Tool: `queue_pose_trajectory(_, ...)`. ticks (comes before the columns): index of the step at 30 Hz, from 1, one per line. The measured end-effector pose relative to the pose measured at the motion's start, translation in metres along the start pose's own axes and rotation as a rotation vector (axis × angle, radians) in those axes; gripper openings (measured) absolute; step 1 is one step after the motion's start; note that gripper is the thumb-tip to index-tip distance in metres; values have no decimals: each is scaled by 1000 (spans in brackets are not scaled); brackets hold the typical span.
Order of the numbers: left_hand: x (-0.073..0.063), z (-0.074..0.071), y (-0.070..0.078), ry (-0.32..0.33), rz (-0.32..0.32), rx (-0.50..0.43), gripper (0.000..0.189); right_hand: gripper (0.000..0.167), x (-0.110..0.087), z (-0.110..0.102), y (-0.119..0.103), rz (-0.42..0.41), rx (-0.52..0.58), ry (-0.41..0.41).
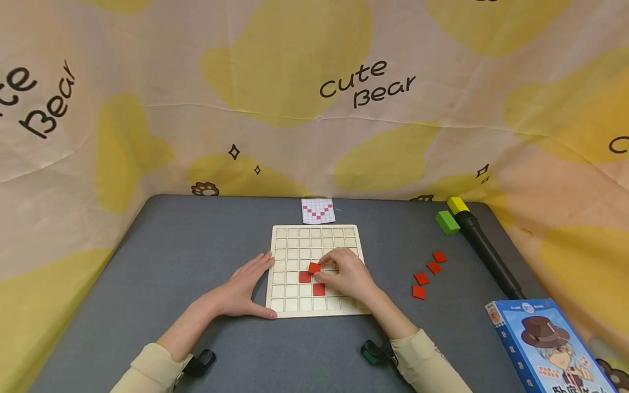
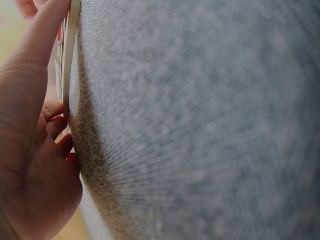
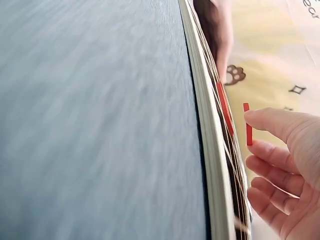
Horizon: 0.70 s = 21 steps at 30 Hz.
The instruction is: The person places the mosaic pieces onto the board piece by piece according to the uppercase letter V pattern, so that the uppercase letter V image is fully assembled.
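A cream wooden grid board (image 1: pixel 292 304) lies on the grey table, with two red square tiles seated in its cells: one left of the middle (image 1: pixel 305 277) and one lower to the right (image 1: pixel 319 289). My left hand (image 1: pixel 243 286) steadies the board's left side, fingers extended along the edge and thumb at the near corner. Between thumb and fingertips, my right hand (image 1: pixel 349 275) pinches a third red tile (image 1: pixel 314 267) just above the board. In the right wrist view this held tile (image 3: pixel 248 125) appears edge-on, with a gap between it and the grid.
Beyond the board lies a small pattern card (image 1: pixel 318 211) with a pink V of squares. Several loose red tiles (image 1: pixel 421 278) are scattered to the right. Farther right are a green block (image 1: pixel 447 222), a black rod with a yellow end (image 1: pixel 486 251) and a blue box (image 1: pixel 555 344).
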<state>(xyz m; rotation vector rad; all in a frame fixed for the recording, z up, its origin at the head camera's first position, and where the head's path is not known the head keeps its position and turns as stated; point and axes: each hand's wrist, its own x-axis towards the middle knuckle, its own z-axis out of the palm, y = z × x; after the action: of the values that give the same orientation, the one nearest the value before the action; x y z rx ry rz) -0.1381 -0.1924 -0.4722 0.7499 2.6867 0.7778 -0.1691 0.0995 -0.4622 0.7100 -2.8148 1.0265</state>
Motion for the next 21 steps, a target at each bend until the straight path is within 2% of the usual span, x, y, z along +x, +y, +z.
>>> queue_pose_trajectory(7, 0, 0, 0, -8, 1, -8, 120, 20, 15, 15, -13, -41, 8, -43)
queue_pose_trajectory(15, -1, 0, -1, -3, 6, -11, 120, 22, 30, 26, -25, -39, -143, -65)
queue_pose_trajectory(21, -2, 0, -2, -2, 7, -14, 120, 21, 32, 29, -30, -40, -173, -55)
